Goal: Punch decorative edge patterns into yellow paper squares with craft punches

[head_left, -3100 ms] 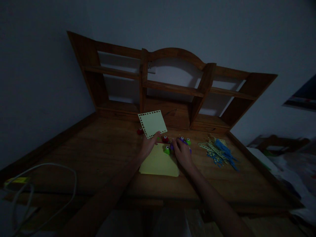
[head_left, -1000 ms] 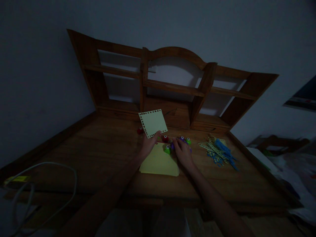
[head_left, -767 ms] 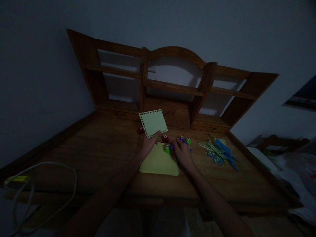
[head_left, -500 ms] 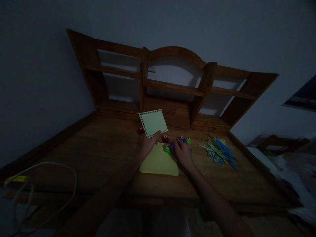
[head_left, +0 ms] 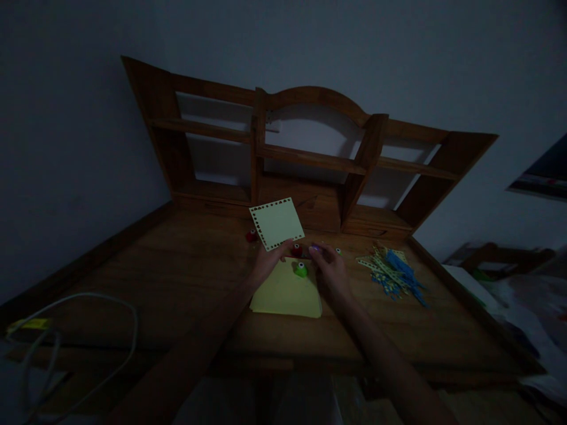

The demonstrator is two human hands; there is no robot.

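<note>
Head view: at twelve o'clock from one yellow paper stack (head_left: 286, 298), the left hand (head_left: 266, 262) pinches one hole-edged card (head_left: 277, 223) by its near edge. The right hand (head_left: 333, 271), fingers nearly closed, grips one purple punch (head_left: 316, 248). Card: probably light, easily creased; best edge-held. Two red punches (head_left: 296, 250), two green punches (head_left: 300, 270).
</note>
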